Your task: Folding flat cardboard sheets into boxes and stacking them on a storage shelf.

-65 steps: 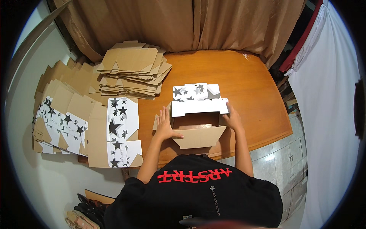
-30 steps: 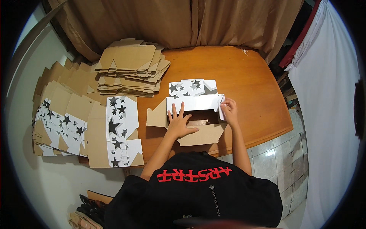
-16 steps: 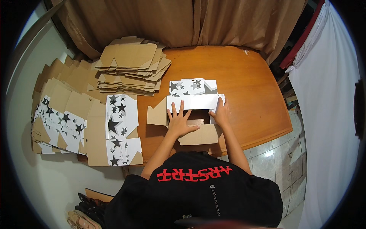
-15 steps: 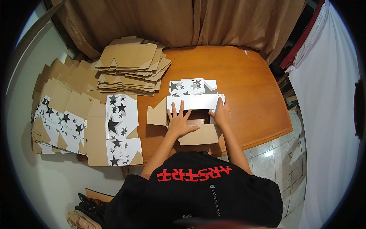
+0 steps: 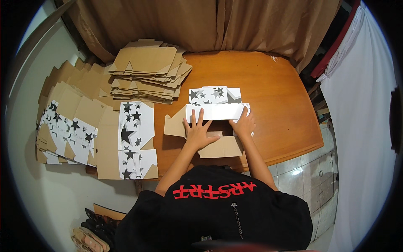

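Observation:
A partly folded cardboard box [image 5: 221,148], brown on some faces and white with black and grey stars on others, stands on the table in front of me. Its middle is open and dark inside. My left hand [image 5: 198,133] has its fingers spread over the left side of the opening, with fingertips on the white panel [image 5: 218,111] and the thumb by the near brown flap. At the box's right side my right hand [image 5: 244,125] grips the wall, thumb toward the opening and index finger up along the white panel. Its other fingers are partly hidden.
A stack of flat brown cardboard blanks [image 5: 145,61] lies at the back left of the wooden table [image 5: 281,109]. Star-printed blanks [image 5: 71,130] overlap at the far left, and one blank [image 5: 136,138] lies nearer the box. Brown curtains [image 5: 260,29] hang behind; a white cloth [image 5: 357,126] hangs at right.
The whole view has shifted slightly. Both hands keep nearly the same hold on the box, with only small thumb and finger movements.

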The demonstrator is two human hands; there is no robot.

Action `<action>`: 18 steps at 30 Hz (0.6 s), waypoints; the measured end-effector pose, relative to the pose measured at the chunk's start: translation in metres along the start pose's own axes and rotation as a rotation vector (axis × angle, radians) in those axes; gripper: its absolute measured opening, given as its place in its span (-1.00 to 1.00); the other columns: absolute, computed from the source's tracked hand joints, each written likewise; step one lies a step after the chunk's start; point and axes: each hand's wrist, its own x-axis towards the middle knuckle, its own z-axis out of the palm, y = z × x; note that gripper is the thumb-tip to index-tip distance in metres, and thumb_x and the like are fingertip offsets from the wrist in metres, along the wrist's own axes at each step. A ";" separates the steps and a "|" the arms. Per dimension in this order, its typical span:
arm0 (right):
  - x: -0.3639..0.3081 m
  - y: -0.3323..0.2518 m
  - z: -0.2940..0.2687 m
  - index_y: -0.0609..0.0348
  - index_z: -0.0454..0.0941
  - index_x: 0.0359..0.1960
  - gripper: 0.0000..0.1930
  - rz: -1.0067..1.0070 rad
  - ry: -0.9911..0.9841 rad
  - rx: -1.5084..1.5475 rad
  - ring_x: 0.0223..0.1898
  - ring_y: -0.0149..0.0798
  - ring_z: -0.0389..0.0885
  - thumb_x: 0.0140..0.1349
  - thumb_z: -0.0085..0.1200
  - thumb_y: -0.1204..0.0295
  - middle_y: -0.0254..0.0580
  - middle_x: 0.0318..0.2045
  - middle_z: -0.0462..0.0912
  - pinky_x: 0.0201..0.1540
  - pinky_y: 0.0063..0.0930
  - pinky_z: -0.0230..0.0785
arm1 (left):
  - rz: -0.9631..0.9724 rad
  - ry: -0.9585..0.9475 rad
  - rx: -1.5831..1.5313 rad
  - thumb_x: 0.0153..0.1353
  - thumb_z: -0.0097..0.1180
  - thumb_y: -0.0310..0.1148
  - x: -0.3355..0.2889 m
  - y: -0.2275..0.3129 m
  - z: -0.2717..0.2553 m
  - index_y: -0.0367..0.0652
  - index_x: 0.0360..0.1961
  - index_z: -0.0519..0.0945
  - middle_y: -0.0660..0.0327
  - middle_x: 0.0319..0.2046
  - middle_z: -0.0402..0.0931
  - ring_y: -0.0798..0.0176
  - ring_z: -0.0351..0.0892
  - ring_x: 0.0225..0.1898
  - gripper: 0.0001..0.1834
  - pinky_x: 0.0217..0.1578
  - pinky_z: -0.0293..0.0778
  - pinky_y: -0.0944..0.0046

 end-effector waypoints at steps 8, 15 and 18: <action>0.002 -0.006 -0.005 0.08 0.15 0.17 -0.13 0.046 -0.021 0.087 0.01 0.12 0.32 -0.19 0.21 -0.01 0.11 0.11 0.20 -0.11 0.06 0.24 | -0.261 0.317 0.064 -0.11 0.24 -0.09 -0.016 -0.033 -0.041 0.08 0.09 0.43 0.01 0.35 -0.29 -0.24 -0.50 0.34 -0.35 0.09 -0.53 -0.50; 0.011 -0.003 0.005 0.08 0.15 0.17 -0.12 0.044 0.013 0.118 0.03 0.13 0.30 -0.20 0.24 -0.01 0.12 0.11 0.20 -0.08 0.08 0.23 | -0.532 0.609 -0.260 -0.01 0.13 -0.26 -0.024 -0.067 -0.031 -0.24 0.14 0.29 -0.01 0.23 0.10 -0.08 -0.01 0.27 -0.35 0.19 -0.29 -0.29; 0.012 -0.006 0.004 0.08 0.15 0.17 -0.12 0.047 0.001 0.108 0.03 0.13 0.31 -0.20 0.24 -0.01 0.12 0.10 0.20 -0.07 0.06 0.23 | -0.229 0.650 -0.480 -0.02 0.14 -0.28 -0.019 -0.060 -0.033 -0.23 0.13 0.30 -0.01 0.11 0.31 -0.05 0.24 0.16 -0.36 0.19 -0.04 -0.11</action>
